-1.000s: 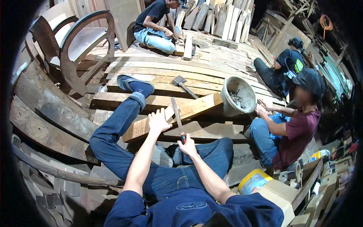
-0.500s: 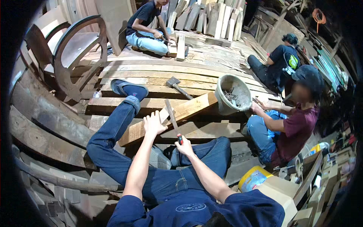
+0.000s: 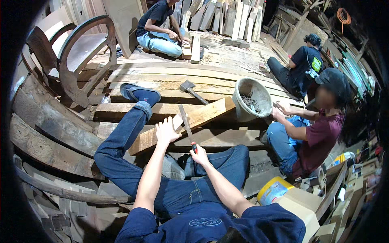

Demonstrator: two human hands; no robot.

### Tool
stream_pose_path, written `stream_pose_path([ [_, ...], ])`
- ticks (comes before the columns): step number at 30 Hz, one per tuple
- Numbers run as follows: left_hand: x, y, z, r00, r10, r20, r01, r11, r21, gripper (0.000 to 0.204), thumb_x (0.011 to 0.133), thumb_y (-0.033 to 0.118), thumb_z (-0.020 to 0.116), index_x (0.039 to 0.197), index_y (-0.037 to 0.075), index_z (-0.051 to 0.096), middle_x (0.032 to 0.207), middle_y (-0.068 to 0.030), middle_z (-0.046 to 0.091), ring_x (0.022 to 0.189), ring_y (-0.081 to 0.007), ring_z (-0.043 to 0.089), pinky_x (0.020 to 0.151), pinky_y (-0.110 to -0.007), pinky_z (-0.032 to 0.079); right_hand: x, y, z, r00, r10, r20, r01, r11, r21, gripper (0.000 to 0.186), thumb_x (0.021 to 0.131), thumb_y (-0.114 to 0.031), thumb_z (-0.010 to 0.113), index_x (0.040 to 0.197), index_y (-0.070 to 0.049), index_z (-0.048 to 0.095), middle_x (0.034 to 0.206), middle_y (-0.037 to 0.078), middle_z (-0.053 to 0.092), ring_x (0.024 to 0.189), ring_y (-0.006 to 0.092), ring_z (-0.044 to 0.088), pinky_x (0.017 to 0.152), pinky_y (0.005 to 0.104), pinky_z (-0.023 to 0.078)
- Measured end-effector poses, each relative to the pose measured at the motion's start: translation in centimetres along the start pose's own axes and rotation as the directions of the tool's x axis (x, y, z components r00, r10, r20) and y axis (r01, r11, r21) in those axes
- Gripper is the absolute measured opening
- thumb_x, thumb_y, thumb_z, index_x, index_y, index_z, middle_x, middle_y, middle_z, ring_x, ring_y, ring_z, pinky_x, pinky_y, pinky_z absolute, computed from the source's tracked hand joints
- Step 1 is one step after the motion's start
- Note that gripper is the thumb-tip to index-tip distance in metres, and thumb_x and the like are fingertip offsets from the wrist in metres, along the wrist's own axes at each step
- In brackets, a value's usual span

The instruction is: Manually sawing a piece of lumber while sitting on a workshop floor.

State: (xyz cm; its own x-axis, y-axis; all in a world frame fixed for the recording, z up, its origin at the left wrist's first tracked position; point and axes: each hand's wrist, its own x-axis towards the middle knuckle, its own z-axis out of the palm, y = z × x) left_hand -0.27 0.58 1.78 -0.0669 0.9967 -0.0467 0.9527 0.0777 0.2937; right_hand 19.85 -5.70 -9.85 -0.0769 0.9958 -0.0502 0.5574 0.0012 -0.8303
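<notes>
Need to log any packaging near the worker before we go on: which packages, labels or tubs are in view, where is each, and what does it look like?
Cardboard box: lower right, beside the person's right arm; plain tan, boxy.
Yellow tub: just left of that box; round, yellow with a blue-and-white label band.
Grey bucket: at the end of the light plank, by the seated co-worker; round, tilted, holding small metal pieces.
No screens or signs can be made out.

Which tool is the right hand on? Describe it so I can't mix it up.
Find the pale plank lying aslant across the boards. The right hand grips a red-handled chisel, its blade on that plank beside the left hand. The hammer beyond lies loose.
</notes>
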Motion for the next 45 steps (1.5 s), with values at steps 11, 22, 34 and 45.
stream_pose_path([
  [11,0.0,-0.1,0.0,1.0,0.004,-0.015,-0.004,1.0,0.002,0.092,0.058,0.046,0.086,0.13,0.006,0.045,0.123,-0.016,0.057,0.115,-0.0378,0.055,0.103,-0.053,0.037,0.4,1.1,0.7,1.0,-0.015,-0.005,0.015,1.0,-0.014,0.043,0.08,-0.021,0.064,0.121,-0.007,0.058,0.07,0.016,0.058,0.067,0.0269,0.06,0.069,0.0382,0.05],
  [22,-0.1,0.0,0.2,0.998,0.021,-0.055,-0.02,1.0,0.011,0.089,0.056,0.045,0.087,0.125,0.007,0.047,0.118,-0.0151,0.059,0.112,-0.0365,0.057,0.1,-0.052,0.039,0.5,1.6,0.9,1.0,0.011,0.004,-0.011,1.0,-0.02,0.045,0.08,-0.019,0.064,0.122,-0.007,0.058,0.068,0.015,0.057,0.065,0.0235,0.059,0.069,0.036,0.051],
  [34,-0.3,0.2,-0.4,0.999,0.013,-0.037,-0.013,1.0,0.016,0.088,0.057,0.045,0.087,0.125,0.006,0.046,0.119,-0.0173,0.059,0.112,-0.0378,0.057,0.102,-0.053,0.039,0.0,0.0,0.1,0.999,0.01,0.039,-0.01,1.0,0.0,0.042,0.081,-0.023,0.063,0.12,-0.006,0.06,0.074,0.02,0.061,0.072,0.036,0.064,0.07,0.0422,0.051],
  [45,-0.1,0.1,-0.2,0.999,0.019,-0.037,-0.019,1.0,0.003,0.089,0.059,0.044,0.087,0.128,0.006,0.046,0.121,-0.0169,0.059,0.114,-0.0376,0.056,0.103,-0.053,0.039,0.1,0.0,-0.1,0.998,0.029,0.05,-0.028,1.0,-0.012,0.042,0.081,-0.023,0.063,0.12,-0.006,0.06,0.072,0.019,0.061,0.07,0.0329,0.064,0.07,0.0419,0.051],
])
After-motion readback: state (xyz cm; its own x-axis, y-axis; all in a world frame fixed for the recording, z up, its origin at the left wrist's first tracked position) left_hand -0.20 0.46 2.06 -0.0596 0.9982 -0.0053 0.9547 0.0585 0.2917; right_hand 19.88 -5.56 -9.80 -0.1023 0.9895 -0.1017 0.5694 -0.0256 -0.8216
